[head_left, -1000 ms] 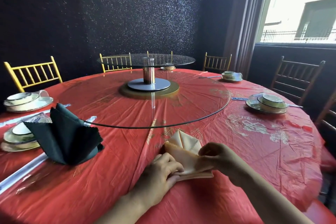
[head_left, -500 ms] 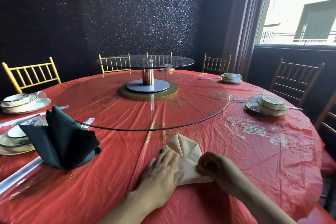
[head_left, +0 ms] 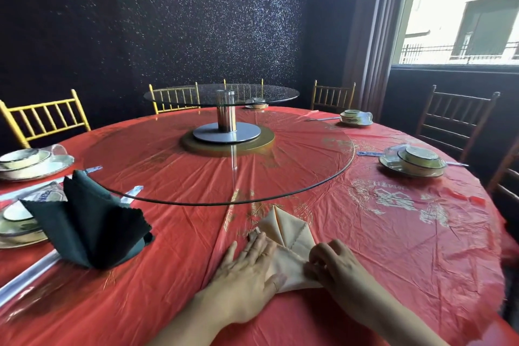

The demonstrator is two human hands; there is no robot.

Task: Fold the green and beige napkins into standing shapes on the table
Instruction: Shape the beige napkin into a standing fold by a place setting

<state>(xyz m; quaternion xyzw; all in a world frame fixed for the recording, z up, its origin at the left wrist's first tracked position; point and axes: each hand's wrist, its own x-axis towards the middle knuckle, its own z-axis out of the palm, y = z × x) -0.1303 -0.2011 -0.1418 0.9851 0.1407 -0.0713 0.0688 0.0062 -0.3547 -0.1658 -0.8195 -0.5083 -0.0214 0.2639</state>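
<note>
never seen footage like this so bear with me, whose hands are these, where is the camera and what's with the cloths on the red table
No machine here: a person wears a wide-angle camera on the head, so this one picture looks forward and down at their own hands. The left hand lies flat, fingers straight, pressing the beige napkin, which lies partly folded on the red tablecloth. The right hand pinches a fold of it with curled fingers. Further left, the green napkin already stands folded. A glass turntable sits in the middle, and place settings of bowls on plates lie around the edge.
</note>
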